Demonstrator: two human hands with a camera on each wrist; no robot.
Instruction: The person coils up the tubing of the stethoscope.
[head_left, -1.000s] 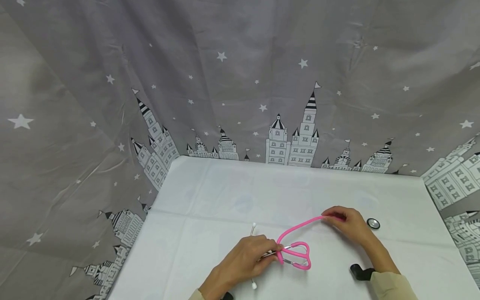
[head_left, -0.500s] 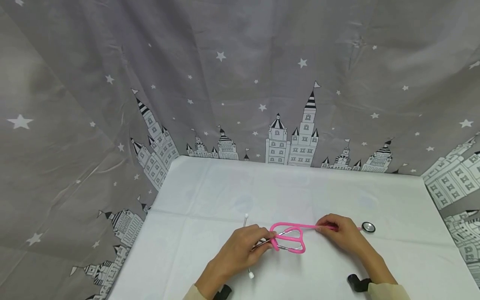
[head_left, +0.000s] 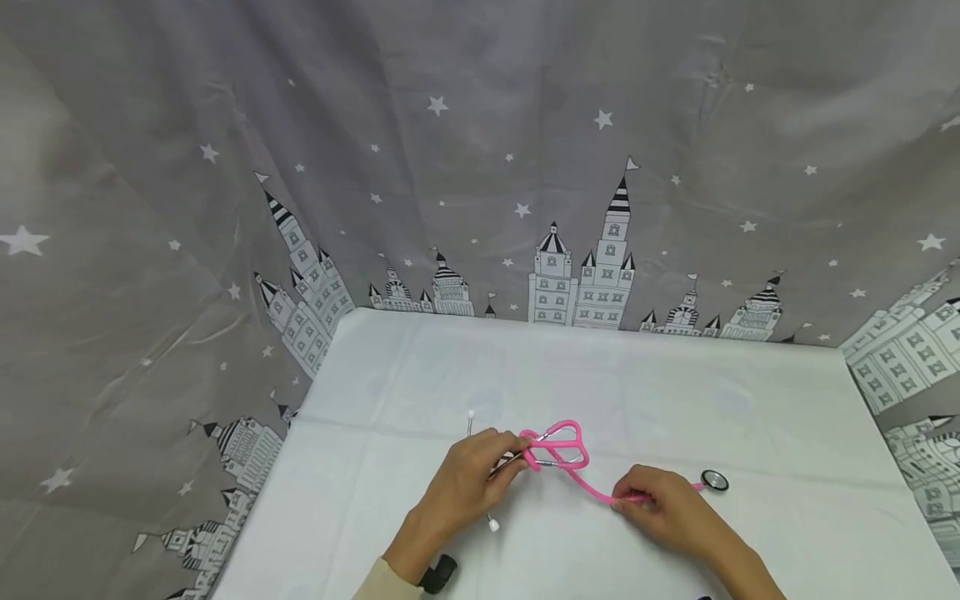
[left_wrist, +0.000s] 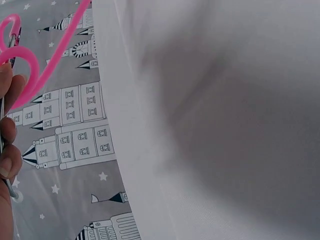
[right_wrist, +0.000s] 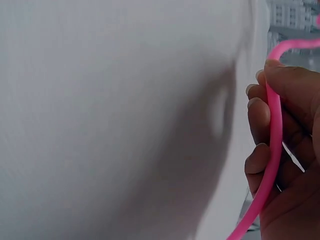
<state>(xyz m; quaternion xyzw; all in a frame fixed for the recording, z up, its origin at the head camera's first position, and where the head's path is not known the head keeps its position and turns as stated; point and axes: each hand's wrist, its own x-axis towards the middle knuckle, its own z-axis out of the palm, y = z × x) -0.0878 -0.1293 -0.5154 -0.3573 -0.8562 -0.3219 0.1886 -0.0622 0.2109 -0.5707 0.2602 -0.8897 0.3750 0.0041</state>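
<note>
A pink stethoscope (head_left: pixel 587 487) is held between both hands over the white tabletop. My left hand (head_left: pixel 471 473) pinches its metal ear tubes near the place where the pink tubing is looped around them. White eartips (head_left: pixel 492 525) stick out on either side of that hand. Further along, my right hand (head_left: pixel 660 510) grips the tubing between thumb and curled fingers, as the tubing (right_wrist: pixel 274 130) in the right wrist view shows. Just beyond the right hand hangs the round chest piece (head_left: pixel 715 481), dark-rimmed with a silvery face. Part of the ear tubes is hidden behind the left fingers.
A white cloth (head_left: pixel 420 367) covers the table. Behind it and at the sides hangs a grey curtain (head_left: pixel 450 183) printed with castles and stars. A black strap piece (head_left: pixel 439 575) shows at the left wrist.
The left hand has moved up and to the left with the looped tubing. The right hand has come down and left along with the chest piece, and the tubing between them now slopes downward.
</note>
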